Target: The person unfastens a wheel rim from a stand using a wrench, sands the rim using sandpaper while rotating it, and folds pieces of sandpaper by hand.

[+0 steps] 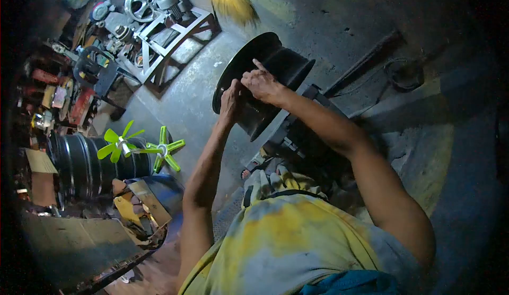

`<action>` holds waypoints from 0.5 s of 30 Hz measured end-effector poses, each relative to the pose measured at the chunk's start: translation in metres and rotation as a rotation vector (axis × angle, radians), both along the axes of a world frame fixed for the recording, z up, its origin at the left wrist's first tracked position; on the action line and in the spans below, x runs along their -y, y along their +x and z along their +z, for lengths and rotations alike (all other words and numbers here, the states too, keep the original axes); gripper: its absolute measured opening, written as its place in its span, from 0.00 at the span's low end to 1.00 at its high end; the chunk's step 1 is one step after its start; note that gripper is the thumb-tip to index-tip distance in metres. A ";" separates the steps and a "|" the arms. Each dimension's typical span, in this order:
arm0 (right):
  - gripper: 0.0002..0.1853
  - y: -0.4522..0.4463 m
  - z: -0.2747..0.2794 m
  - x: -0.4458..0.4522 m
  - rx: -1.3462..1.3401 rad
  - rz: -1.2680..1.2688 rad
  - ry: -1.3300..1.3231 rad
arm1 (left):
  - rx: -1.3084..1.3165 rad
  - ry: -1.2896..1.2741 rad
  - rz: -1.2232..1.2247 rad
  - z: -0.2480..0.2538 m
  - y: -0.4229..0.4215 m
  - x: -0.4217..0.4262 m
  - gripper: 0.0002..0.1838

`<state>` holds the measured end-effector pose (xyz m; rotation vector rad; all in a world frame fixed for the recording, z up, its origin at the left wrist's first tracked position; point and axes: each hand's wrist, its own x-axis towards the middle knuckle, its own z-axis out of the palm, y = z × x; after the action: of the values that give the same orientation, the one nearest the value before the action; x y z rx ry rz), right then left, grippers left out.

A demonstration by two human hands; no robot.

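A black wheel rim [286, 64] stands tilted on a dark metal support [281, 136] in front of me. On the rim's near side is my left hand [231, 100], its fingers curled at the barrel close to the left flange. Just right of it is my right hand [261, 84], with one finger pointing out and the others bent against the rim. The two hands almost touch. Whatever the fingertips pinch is too small to make out.
A white metal frame [154, 56] carries a motor and a silver spoked wheel [148, 0] at the upper left. Bright green fan blades [165, 147] lie by stacked black rims [79, 162]. A yellow broom [231, 4] is beyond; a long bar [366, 61] lies right.
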<state>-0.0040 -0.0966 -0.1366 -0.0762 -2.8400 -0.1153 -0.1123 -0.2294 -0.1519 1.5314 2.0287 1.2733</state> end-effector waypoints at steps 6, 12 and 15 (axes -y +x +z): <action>0.07 -0.017 -0.009 -0.014 -0.029 -0.011 -0.030 | 0.002 0.069 -0.010 0.004 -0.012 -0.009 0.11; 0.09 0.020 -0.006 -0.003 -0.013 -0.057 -0.087 | 0.006 -0.059 -0.078 0.001 0.010 -0.002 0.07; 0.11 0.048 0.014 0.016 0.010 -0.082 -0.099 | -0.107 0.005 -0.089 0.002 0.033 0.004 0.04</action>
<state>0.0439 -0.1125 -0.1225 -0.2143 -2.8521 0.0068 -0.0789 -0.2336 -0.1500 1.7064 1.9975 1.1878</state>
